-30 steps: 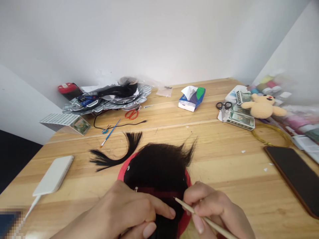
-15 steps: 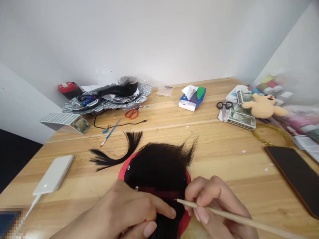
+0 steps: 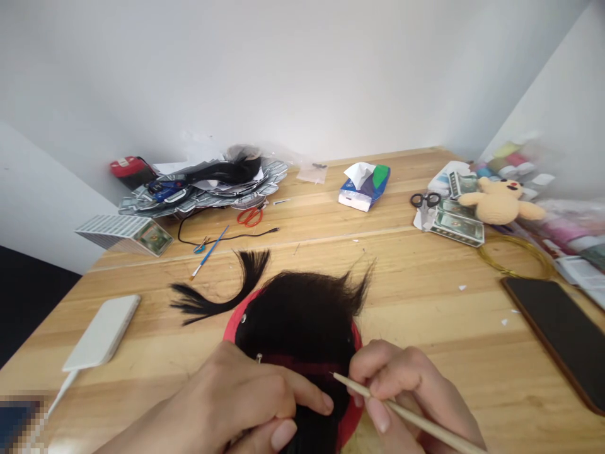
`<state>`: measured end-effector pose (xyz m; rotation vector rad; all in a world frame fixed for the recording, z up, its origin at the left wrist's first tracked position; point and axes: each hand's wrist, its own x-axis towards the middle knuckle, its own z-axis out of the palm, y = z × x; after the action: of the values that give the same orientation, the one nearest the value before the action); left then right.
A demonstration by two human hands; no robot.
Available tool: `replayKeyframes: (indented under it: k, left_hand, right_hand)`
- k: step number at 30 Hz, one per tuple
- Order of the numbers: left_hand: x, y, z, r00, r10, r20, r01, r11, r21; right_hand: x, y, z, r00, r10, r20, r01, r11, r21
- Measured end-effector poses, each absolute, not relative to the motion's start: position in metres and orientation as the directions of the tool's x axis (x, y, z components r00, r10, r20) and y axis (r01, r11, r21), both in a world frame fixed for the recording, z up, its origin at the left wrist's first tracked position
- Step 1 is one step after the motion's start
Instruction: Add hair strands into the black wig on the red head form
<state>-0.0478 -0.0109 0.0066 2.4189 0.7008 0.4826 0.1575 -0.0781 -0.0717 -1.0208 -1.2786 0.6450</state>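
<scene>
Head view: my right hand [image 3: 411, 394] pinches a slim pale stick [image 3: 420, 421], its tip just left of my fingers, by the dark red strip [image 3: 307, 364] across the black hair [image 3: 297, 315]; my left hand [image 3: 246, 391] rests on the hair, index finger extended, though I cannot tell whether it grips any. The hair lies on a red base [image 3: 230, 328], partly hidden by my left hand; a pin [image 3: 259, 358] stands beside that hand; a loose lock [image 3: 224, 306] curves beyond; a phone [image 3: 558, 337] lies well to the right.
</scene>
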Motion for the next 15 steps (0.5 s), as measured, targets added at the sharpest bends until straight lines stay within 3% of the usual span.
replayKeyframes:
  k: [15]
  left_hand:
    - [-0.055, -0.011, 0.002, 0.84, 0.513, 0.18, 0.268, -0.679, 0.683]
  right_hand:
    - [0.161, -0.065, -0.057, 0.147, 0.86, 0.489, 0.193, 0.46, -0.867]
